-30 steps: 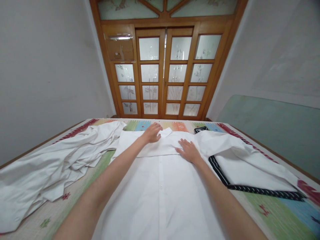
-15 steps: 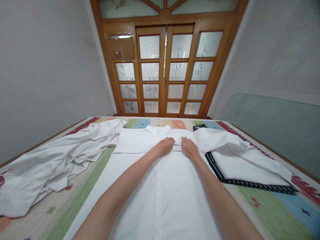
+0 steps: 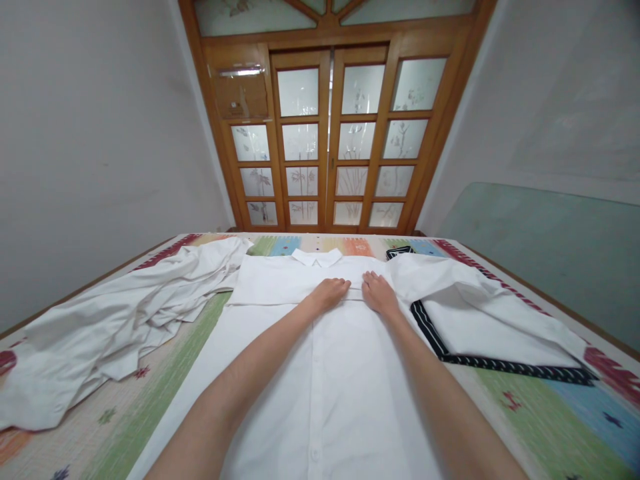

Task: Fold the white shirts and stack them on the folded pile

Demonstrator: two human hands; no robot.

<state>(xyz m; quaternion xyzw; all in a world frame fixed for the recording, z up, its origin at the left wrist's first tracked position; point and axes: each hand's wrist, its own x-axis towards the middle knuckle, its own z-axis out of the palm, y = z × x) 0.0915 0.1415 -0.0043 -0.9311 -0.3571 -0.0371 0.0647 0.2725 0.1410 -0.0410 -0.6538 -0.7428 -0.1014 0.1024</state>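
A white button-up shirt (image 3: 270, 353) lies spread out, front upward, with its collar (image 3: 317, 257) at the far end. A horizontal fold edge runs across its upper chest. My left hand (image 3: 330, 293) is closed on the cloth just left of the chest's right half, its fingers curled together. Beside it, a small gap away, my right hand (image 3: 380, 292) grips the same raised crease with bent fingers. The cloth under both palms is hidden. On the right, the shirt's sleeve (image 3: 425, 273) stretches out over other fabric.
A crumpled white garment (image 3: 140, 307) lies at left. At right is white cloth with a black patterned border (image 3: 515, 368). A colourful striped cover (image 3: 165, 387) lies beneath everything. Behind stand wooden glazed doors (image 3: 330, 133); a pale green panel (image 3: 550, 260) leans at right.
My left hand has shifted very slightly to the right along the crease. My right hand stays nearly in place, and the shirt lies almost the same.
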